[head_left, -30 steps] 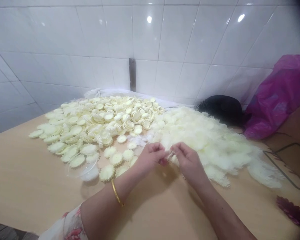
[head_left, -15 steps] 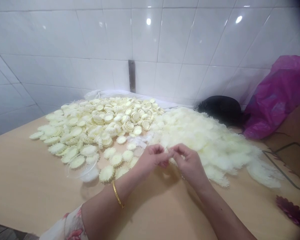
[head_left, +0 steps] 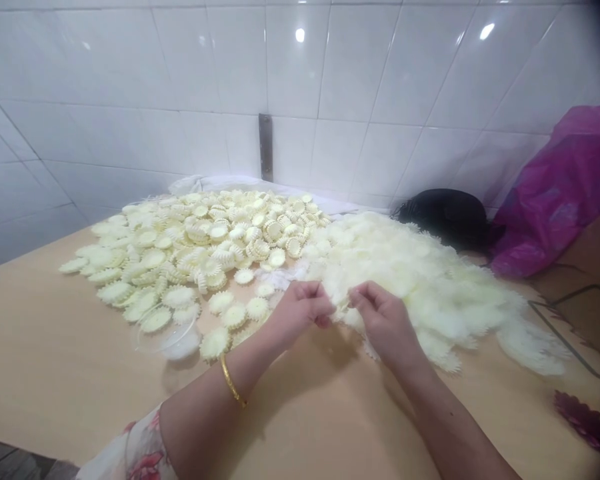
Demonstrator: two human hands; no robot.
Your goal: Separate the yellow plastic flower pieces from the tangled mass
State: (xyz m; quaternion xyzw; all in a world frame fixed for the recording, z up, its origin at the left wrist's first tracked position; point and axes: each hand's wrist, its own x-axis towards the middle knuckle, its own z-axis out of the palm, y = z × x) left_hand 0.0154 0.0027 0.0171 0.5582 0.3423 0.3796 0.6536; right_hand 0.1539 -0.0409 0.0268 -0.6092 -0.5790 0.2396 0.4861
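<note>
My left hand (head_left: 303,310) is closed in a pinch at the middle of the table, with a gold bangle (head_left: 231,381) on its wrist. Facing it, a small gap away, my right hand (head_left: 383,320) pinches with thumb and forefinger. Whatever lies between the fingertips is too small and pale to name. Behind the right hand spreads a heap of thin, pale yellow-white scalloped petal pieces (head_left: 430,287). Several cream discs with ridged, toothed rims (head_left: 235,315) lie beside my left forearm, in front of a larger pile of cream fluted cups (head_left: 220,233).
A clear plastic tub (head_left: 180,341) stands left of my left forearm. Against the tiled wall (head_left: 345,80) lie a black rounded object (head_left: 443,217) and a magenta plastic bag (head_left: 560,187). A dark red scalloped piece (head_left: 587,420) rests at the right of the wooden table (head_left: 55,353).
My hands were touching at the fingertips and are now slightly apart, the right one having shifted to the right. The view has tilted a little; the piles look unchanged.
</note>
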